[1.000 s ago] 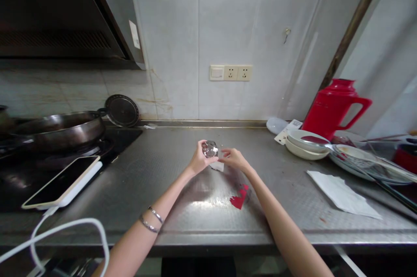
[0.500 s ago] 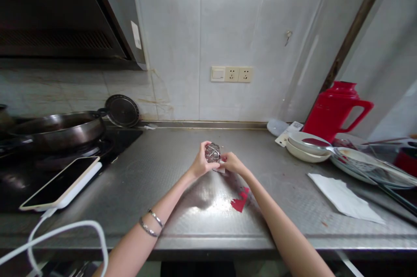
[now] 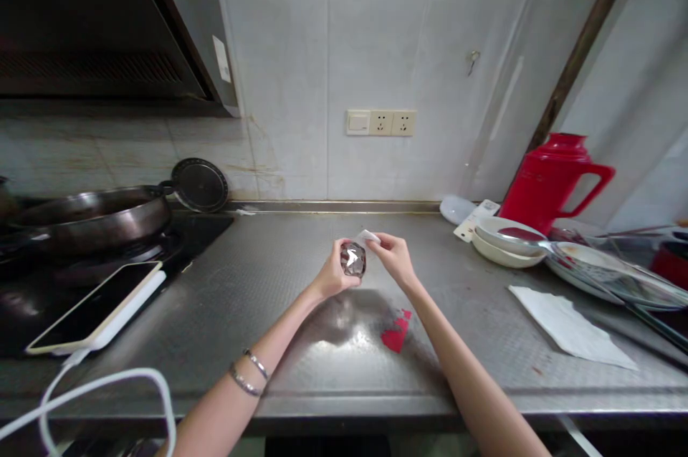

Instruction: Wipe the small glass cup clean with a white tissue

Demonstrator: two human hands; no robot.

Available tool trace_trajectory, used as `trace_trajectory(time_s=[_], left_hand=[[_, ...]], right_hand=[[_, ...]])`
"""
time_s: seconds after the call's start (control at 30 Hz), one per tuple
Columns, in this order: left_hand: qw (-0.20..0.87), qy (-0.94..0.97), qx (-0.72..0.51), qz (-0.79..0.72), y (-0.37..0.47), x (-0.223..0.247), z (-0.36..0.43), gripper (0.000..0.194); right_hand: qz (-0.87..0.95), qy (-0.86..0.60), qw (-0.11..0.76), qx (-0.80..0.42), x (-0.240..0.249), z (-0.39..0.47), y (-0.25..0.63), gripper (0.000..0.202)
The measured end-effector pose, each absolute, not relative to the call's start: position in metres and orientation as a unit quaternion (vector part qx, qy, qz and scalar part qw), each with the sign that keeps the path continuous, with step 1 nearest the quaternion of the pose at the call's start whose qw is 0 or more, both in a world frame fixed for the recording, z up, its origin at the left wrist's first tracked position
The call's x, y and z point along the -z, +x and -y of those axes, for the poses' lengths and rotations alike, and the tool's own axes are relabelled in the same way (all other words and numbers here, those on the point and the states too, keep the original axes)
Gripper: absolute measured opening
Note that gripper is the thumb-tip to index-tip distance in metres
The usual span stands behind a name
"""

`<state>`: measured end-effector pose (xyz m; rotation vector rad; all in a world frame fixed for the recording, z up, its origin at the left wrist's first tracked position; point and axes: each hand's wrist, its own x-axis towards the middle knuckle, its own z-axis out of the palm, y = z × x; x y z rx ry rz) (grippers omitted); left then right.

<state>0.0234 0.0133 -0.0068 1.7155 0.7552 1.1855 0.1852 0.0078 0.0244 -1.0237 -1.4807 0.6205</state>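
Note:
My left hand (image 3: 332, 276) is wrapped round a small round object (image 3: 353, 260), dark and shiny with a faceted, glass-like surface. A bright white patch or reflection shows on the side facing me. My right hand (image 3: 393, 254) pinches a small white piece (image 3: 368, 236), which looks like paper or tissue, just above and right of the round object. Whether that piece touches the object I cannot tell. Below my hands, torn red scraps (image 3: 396, 332) lie on the metal counter (image 3: 301, 242).
On the left, a phone (image 3: 97, 310) with a white cable rests by the stove, near a large pan (image 3: 107, 213). At right are a red thermos (image 3: 553, 178), stacked bowls (image 3: 508, 253), a plate with utensils (image 3: 596, 267) and a white napkin (image 3: 570, 328).
My right hand has moved up and right, lifting the white piece from below the round object to above it. The object has turned in my left hand, so a different side faces me.

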Motion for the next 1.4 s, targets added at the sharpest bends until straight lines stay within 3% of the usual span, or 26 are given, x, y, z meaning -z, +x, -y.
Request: trace_trajectory(time_s=[0.13,0.27,0.47,0.63,0.77,1.23,1.4], left_hand=[[0.447,0.691,-0.485,-0.296,0.026,0.011,-0.015,0.077],[0.474,0.673,-0.494,-0.280,0.028,0.013,-0.015,0.074],[0.486,0.649,-0.524,-0.261,0.027,0.014,-0.020,0.066],[0.476,0.652,-0.516,-0.287,0.025,0.014,-0.022,0.071],[0.495,0.665,-0.490,-0.271,0.029,0.011,-0.014,0.072],[0.494,0.652,-0.511,-0.264,0.033,0.012,-0.015,0.063],[0.513,0.644,-0.507,-0.255,0.034,0.015,-0.016,0.069]], right_hand=[[0.684,-0.400,0.544,-0.276,-0.021,-0.002,0.176,0.036],[0.723,-0.383,0.540,-0.197,-0.020,0.005,0.171,0.031],[0.728,-0.356,0.566,-0.149,-0.025,0.016,0.173,0.030],[0.684,-0.407,0.585,-0.153,-0.026,0.011,0.178,0.040],[0.650,-0.433,0.614,-0.114,-0.022,0.003,0.177,0.037],[0.701,-0.361,0.580,-0.205,-0.028,0.016,0.177,0.028],[0.615,-0.431,0.637,-0.173,-0.028,0.006,0.184,0.036]])
